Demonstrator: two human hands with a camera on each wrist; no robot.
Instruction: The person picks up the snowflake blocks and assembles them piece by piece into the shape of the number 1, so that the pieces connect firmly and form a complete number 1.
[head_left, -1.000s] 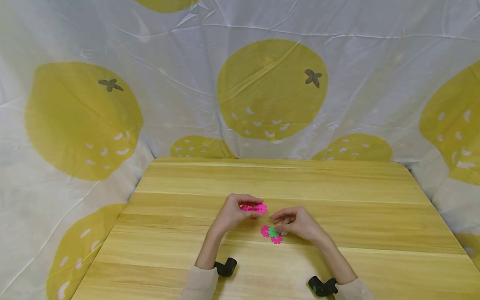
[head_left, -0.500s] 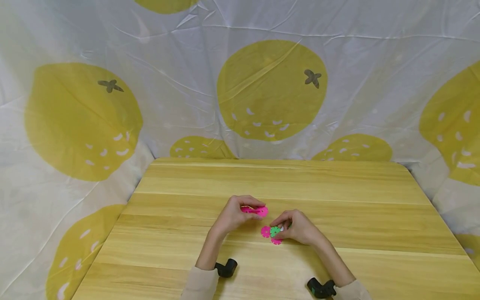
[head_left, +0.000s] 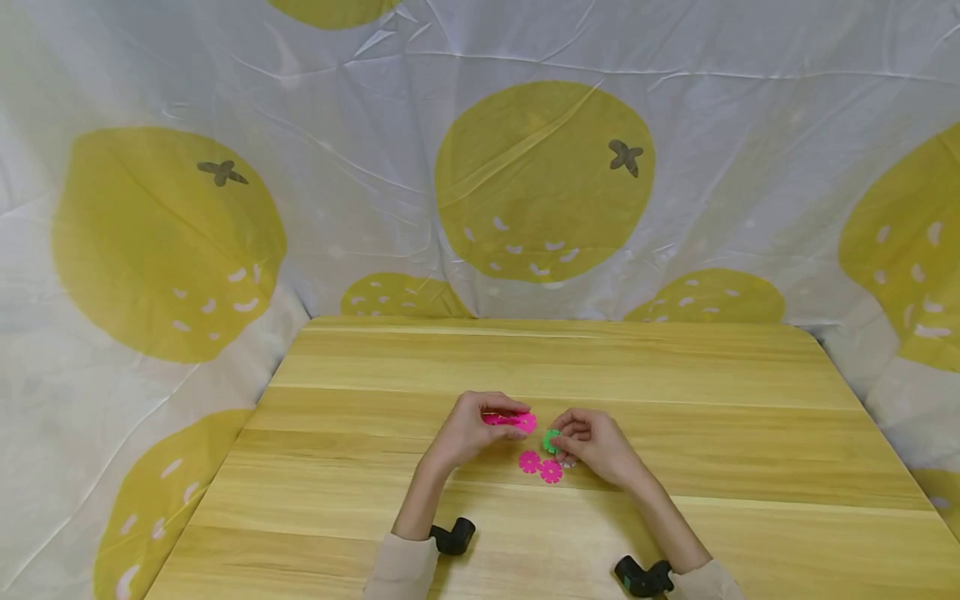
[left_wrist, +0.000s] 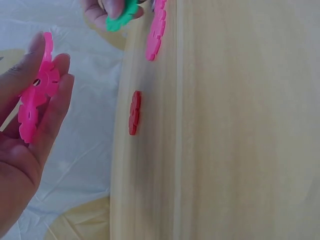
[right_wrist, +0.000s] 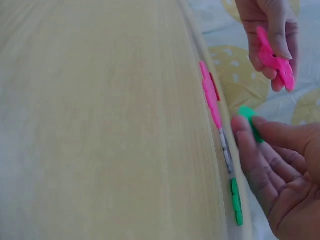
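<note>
My left hand [head_left: 467, 431] grips several pink snowflake discs [left_wrist: 46, 82] that are slotted together, the thumb on one side and the fingers on the other. To its right, my right hand [head_left: 602, 447] pinches a green snowflake disc [head_left: 551, 442] between thumb and fingertips, raised off the table. The two hands are a short gap apart. Below the green disc, two pink snowflake discs [head_left: 529, 462] lie flat on the table, side by side. A white disc [head_left: 567, 464] is partly hidden under the right hand.
A red disc [left_wrist: 134, 113] lies on the wooden table [head_left: 360, 467], seen in the left wrist view. Another green disc [right_wrist: 236, 202] lies beyond the white one in the right wrist view. Black wrist cameras [head_left: 453, 536] sit on both wrists. A lemon-print cloth [head_left: 360, 192] hangs behind the table.
The right hand has taken hold of the green disc among the pink ones and lifted it up from the table. The pink discs there shifted slightly. The left hand stays nearly still.
</note>
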